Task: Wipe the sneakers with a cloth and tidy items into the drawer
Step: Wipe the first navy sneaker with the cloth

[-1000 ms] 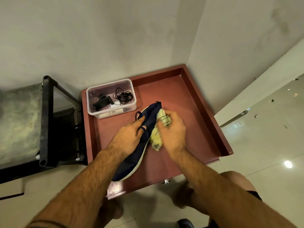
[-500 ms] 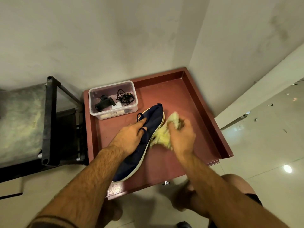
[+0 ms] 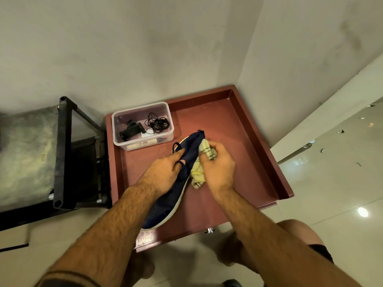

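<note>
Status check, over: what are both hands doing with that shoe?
Left hand grips navy white-soled sneaker. Right hand holds crumpled yellow cloth against its side. Clear plastic box beside it, apart.

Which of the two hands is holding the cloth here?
The right hand grips the yellowish cloth against the navy sneaker. The left hand holds only the sneaker, steadying it.
</note>
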